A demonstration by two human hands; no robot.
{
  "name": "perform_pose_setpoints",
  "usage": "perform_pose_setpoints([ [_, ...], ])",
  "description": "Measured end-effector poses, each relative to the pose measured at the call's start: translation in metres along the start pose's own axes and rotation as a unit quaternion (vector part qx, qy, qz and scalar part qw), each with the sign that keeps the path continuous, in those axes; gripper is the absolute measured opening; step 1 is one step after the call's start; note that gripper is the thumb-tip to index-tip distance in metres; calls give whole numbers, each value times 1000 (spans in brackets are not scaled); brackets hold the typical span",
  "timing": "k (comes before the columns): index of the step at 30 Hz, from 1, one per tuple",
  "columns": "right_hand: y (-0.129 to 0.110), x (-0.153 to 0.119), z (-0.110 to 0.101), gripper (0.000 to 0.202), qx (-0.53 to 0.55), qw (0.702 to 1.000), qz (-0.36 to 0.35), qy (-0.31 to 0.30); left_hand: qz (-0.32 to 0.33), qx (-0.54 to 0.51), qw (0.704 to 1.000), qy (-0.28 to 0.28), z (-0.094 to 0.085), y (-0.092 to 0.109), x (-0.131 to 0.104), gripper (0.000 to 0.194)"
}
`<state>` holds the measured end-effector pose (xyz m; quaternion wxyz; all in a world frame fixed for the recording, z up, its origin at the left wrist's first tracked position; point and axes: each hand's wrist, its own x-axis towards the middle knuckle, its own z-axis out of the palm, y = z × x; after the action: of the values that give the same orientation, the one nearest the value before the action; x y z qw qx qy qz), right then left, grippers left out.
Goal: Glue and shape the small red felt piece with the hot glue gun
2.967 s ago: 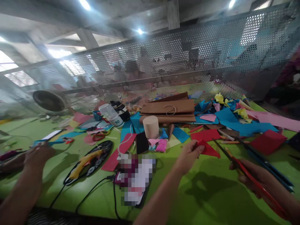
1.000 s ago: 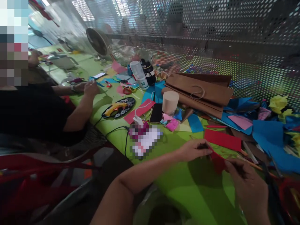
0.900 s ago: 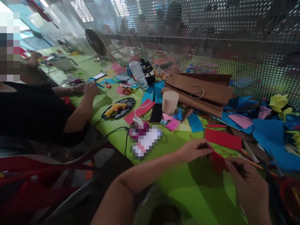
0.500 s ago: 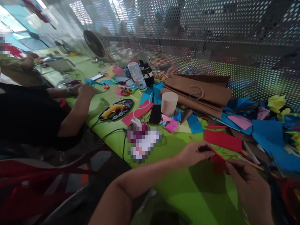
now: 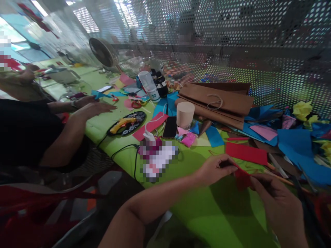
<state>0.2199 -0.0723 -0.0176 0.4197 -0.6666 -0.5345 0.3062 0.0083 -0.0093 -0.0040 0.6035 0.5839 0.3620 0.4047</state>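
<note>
A small red paper piece (image 5: 242, 179) is held above the green table (image 5: 204, 213). My left hand (image 5: 218, 168) pinches its left end between thumb and fingers. At its right end, my right hand (image 5: 276, 193) has thumb and fingers closed on the same piece. Just beyond them a larger red rectangle (image 5: 245, 153) lies flat, with a thin red strip (image 5: 237, 139) behind it. The fingers hide part of the small piece's edges.
A person's hand (image 5: 95, 109) is over the table at the left. A cream cylinder (image 5: 185, 114), a phone (image 5: 170, 127) and a brown folded sheet (image 5: 217, 101) lie further back. Blue paper (image 5: 297, 148) and tools are at the right.
The person's hand at the left has flattened and spread over the table. Both my hands keep hold of the red piece, with the right hand shifted slightly right. The view has turned a little.
</note>
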Motion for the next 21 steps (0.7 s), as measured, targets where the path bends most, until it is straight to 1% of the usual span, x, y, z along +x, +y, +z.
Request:
perform_pose_setpoints([
  [3,-6,-1,0,36,15,999,43,-12,-11,-23,1000,8,0,1,0,25],
  [6,-12,0,3,37,68,996,59,-14,-26,-72,997,13,0,3,0,31],
  [9,-14,2,5,34,124,990,60,-16,-52,-104,992,38,0,3,1,35],
  [11,-14,3,6,32,137,989,57,-20,-68,-119,989,50,0,3,2,36],
  [15,-13,1,7,32,133,989,56,-18,-80,-141,985,53,1,4,2,38],
  [21,-10,0,8,30,156,986,49,-30,-88,-141,985,54,2,4,2,38],
])
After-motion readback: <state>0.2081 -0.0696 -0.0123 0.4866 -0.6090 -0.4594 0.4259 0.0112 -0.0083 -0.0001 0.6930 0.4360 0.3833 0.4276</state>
